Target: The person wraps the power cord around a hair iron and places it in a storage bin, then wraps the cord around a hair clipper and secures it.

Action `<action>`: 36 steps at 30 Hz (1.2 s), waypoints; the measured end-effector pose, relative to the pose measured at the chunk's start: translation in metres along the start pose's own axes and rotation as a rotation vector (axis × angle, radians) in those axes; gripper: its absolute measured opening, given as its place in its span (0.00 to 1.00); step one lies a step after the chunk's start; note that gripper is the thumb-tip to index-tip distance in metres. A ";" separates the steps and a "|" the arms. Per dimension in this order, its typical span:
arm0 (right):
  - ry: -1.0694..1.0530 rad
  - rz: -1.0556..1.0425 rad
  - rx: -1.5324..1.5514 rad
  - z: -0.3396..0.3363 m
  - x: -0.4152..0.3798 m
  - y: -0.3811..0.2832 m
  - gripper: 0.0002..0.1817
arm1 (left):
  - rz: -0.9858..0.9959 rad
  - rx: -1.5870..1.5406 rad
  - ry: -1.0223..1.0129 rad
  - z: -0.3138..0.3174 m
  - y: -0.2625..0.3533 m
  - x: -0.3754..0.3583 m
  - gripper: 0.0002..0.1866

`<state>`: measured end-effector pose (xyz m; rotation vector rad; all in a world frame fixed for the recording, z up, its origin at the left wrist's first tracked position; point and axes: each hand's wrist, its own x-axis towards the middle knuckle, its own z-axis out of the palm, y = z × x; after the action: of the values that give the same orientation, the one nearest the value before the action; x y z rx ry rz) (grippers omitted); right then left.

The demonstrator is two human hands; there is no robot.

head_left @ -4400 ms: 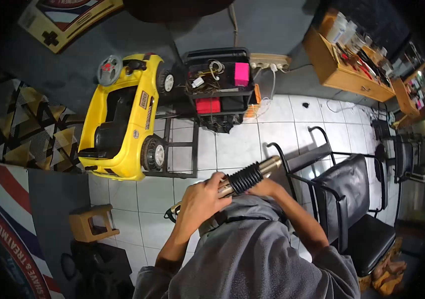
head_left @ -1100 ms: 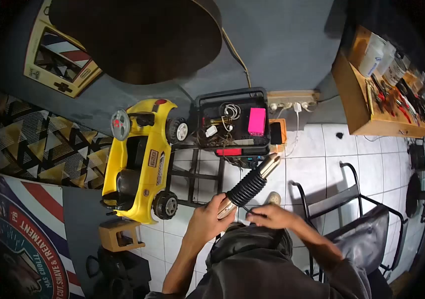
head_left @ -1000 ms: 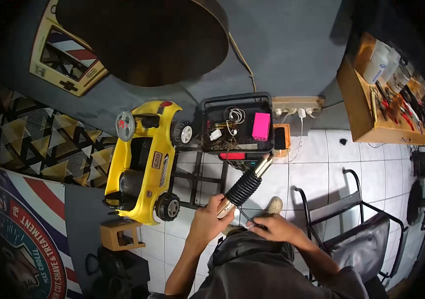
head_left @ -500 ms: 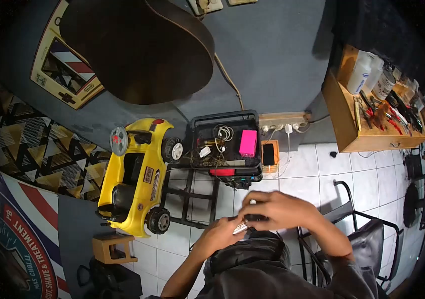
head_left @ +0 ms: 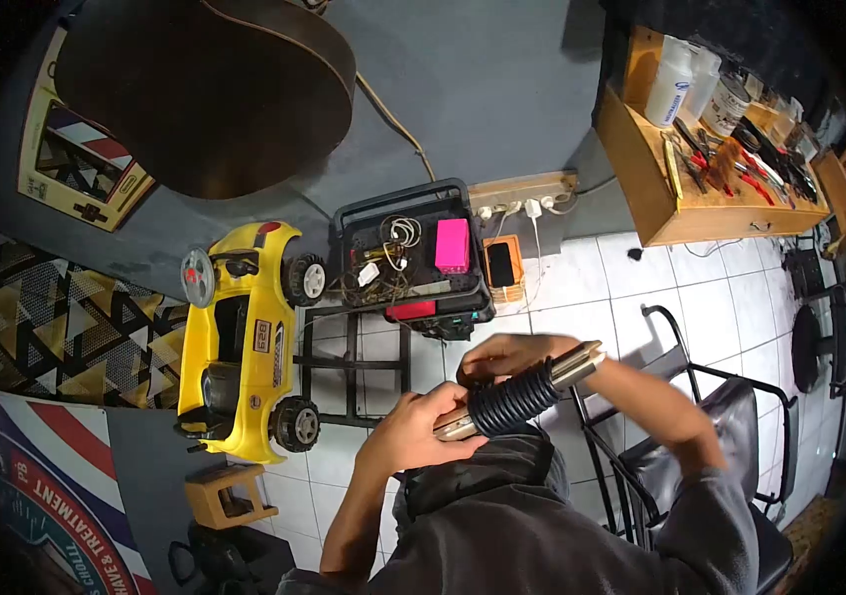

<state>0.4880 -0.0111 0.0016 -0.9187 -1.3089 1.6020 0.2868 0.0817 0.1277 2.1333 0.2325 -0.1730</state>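
Observation:
A metallic, gold-coloured tool (head_left: 574, 365) with a black cord (head_left: 512, 399) coiled round its middle lies slanted in front of the torso. My left hand (head_left: 421, 428) is closed round its lower left end. Behind the coil is my right hand (head_left: 507, 357), its fingers bent near the cord; what they hold, if anything, is partly hidden. The tool's upper right end crosses in front of my right wrist.
Ahead stands a black cart (head_left: 344, 233) with cables and a pink box (head_left: 452, 246). A yellow toy car (head_left: 262, 347) is at left, a black chair (head_left: 730, 436) at right. Bottles and tools sit on a wooden cabinet (head_left: 711, 226). A small stool (head_left: 207, 496) stands lower left.
The cord-wrapped tool now shows at full length, tilted up to the right. My hands have moved apart slightly, and the right one is now behind the coil. The view has shifted to the right.

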 end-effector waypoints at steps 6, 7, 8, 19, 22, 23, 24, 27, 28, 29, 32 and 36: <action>0.598 0.051 0.172 0.071 -0.009 0.018 0.13 | -0.056 -0.343 0.264 0.010 -0.018 -0.001 0.30; 0.659 -0.074 0.046 0.077 -0.003 0.027 0.11 | -0.105 -0.278 0.222 0.006 -0.015 0.000 0.29; 0.658 -0.078 0.046 0.081 -0.003 0.033 0.11 | -0.105 -0.274 0.224 0.007 -0.018 0.000 0.29; 0.464 0.207 -0.062 0.119 -0.025 0.067 0.23 | -0.243 0.067 0.076 0.050 -0.078 -0.022 0.24; 0.590 0.290 -0.006 0.132 -0.022 0.065 0.29 | -0.218 0.052 0.111 0.070 -0.091 -0.025 0.24; 0.634 0.244 0.038 0.136 -0.022 0.076 0.26 | -0.235 0.051 0.087 0.069 -0.084 -0.023 0.25; 0.676 0.197 0.083 0.137 -0.022 0.086 0.22 | -0.233 0.049 0.092 0.071 -0.077 -0.022 0.28; 0.772 0.188 0.133 0.139 -0.028 0.073 0.20 | -0.208 0.076 0.099 0.083 -0.084 -0.017 0.29; 0.823 0.211 0.133 0.138 -0.029 0.072 0.21 | -0.200 0.088 0.087 0.082 -0.079 -0.013 0.30; 0.847 0.273 0.118 0.137 -0.032 0.076 0.21 | -0.192 0.100 0.075 0.082 -0.075 -0.007 0.31; 0.924 0.278 0.128 0.136 -0.033 0.084 0.21 | -0.171 0.234 0.056 0.090 -0.082 0.006 0.32; 1.105 0.197 0.222 0.140 -0.039 0.083 0.20 | -0.011 0.149 0.004 0.094 -0.089 0.026 0.30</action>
<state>0.3613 -0.1050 -0.0534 -1.4960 -0.2686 1.0190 0.2886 0.0528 -0.0010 2.2804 0.2399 -0.1973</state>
